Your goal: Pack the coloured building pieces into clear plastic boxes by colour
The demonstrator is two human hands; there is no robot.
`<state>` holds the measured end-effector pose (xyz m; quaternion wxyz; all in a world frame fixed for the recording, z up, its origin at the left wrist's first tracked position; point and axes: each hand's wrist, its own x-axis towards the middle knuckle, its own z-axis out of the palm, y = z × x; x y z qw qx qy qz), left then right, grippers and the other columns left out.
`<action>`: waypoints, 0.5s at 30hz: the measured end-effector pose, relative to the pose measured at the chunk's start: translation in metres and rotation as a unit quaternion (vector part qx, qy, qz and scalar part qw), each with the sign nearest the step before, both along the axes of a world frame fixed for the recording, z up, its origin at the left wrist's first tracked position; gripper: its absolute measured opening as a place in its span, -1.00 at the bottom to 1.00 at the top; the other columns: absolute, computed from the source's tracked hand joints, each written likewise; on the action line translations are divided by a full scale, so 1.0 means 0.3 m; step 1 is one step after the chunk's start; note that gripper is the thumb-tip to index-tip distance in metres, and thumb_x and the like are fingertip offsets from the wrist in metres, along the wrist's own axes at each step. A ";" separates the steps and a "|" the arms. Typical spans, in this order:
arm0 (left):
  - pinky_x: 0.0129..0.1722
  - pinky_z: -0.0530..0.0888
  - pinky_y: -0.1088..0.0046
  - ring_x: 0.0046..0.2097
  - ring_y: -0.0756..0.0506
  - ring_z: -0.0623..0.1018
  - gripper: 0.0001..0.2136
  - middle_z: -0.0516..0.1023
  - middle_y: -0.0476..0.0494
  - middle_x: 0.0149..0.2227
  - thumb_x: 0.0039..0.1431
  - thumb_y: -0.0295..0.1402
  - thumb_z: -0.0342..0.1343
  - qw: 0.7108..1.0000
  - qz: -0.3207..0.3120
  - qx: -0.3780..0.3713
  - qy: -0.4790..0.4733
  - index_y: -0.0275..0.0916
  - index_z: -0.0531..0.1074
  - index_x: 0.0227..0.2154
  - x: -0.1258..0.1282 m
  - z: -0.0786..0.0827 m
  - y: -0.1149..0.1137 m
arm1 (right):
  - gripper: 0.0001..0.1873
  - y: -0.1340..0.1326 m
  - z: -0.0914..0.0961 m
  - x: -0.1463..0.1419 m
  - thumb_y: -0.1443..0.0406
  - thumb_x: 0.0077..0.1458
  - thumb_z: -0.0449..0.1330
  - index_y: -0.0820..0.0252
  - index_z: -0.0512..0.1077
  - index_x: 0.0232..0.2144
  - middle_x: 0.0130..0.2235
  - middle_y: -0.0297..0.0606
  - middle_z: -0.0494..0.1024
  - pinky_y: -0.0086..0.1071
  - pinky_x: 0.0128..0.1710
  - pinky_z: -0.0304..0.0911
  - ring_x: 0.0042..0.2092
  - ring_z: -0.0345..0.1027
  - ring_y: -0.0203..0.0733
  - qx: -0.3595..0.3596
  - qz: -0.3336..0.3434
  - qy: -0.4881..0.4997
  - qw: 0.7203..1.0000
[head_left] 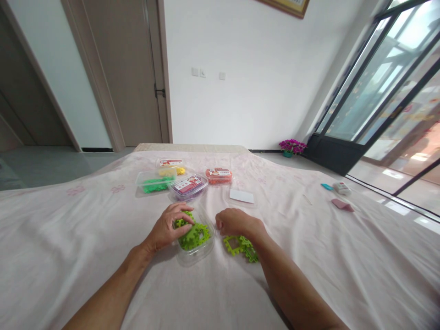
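Observation:
A clear plastic box (208, 245) holding lime-green toothed pieces (195, 236) sits on the cloth in front of me. My left hand (172, 224) rests over its left side, fingers curved and apart, the thumb and fingertips reaching in over the pieces. Just right of the box, my right hand (235, 221) is closed with its knuckles up. Whatever its fingers may hold is hidden beneath them. More lime-green toothed pieces (233, 246), shaped as open squares, lie on the cloth below the right hand, partly covered by the right forearm.
Beyond stand boxes of purple pieces (189, 186), orange pieces (219, 176), green pieces (156, 184) and yellow pieces (177, 171). A clear lid with a white label (241, 196) lies behind my right hand. A pink item (342, 205) and a small white object (342, 188) lie far right.

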<state>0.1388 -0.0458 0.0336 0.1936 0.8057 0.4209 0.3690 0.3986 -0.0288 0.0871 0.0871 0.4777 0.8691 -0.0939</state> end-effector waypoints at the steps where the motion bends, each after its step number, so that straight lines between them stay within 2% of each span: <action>1: 0.23 0.26 0.04 0.17 -0.27 0.39 -0.90 0.58 -0.13 0.00 0.10 -0.30 0.19 1.000 0.002 0.004 0.013 -0.10 0.61 -0.38 0.001 0.001 0.002 | -0.75 0.001 -0.002 0.003 0.32 -0.07 0.27 0.08 0.58 -0.26 -0.23 -0.21 0.63 -0.35 -0.29 0.25 -0.20 0.50 -0.04 -0.002 -0.002 0.001 1.000; 6: 0.20 0.28 0.08 0.09 -0.24 0.46 -0.88 0.58 -0.14 -0.02 0.09 -0.28 0.21 0.999 0.014 -0.008 0.049 -0.09 0.62 -0.33 0.009 0.017 0.009 | -0.74 0.001 0.020 0.019 0.24 -0.07 0.31 0.00 0.59 -0.25 -0.23 -0.27 0.63 -0.35 -0.28 0.27 -0.20 0.48 -0.06 -0.021 -0.013 0.018 1.000; 12: 0.16 0.31 0.13 0.10 -0.25 0.46 -0.83 0.57 -0.16 0.00 0.11 -0.25 0.20 0.998 0.018 -0.045 0.040 -0.09 0.62 -0.26 0.008 0.023 0.013 | -0.54 0.024 0.084 0.082 0.24 -0.10 0.33 -0.01 0.53 -0.06 -0.12 -0.30 0.60 -0.36 -0.24 0.27 -0.14 0.46 -0.09 -0.047 -0.071 0.032 0.996; 15: 0.17 0.29 0.11 0.12 -0.27 0.44 -0.76 0.57 -0.17 0.02 0.09 -0.16 0.23 0.998 0.022 -0.049 0.035 -0.09 0.61 -0.20 0.008 0.019 0.013 | -0.43 0.045 0.099 0.136 0.26 -0.16 0.37 -0.04 0.49 -0.01 -0.05 -0.31 0.58 -0.36 -0.20 0.26 -0.07 0.45 -0.08 -0.052 -0.108 0.027 0.992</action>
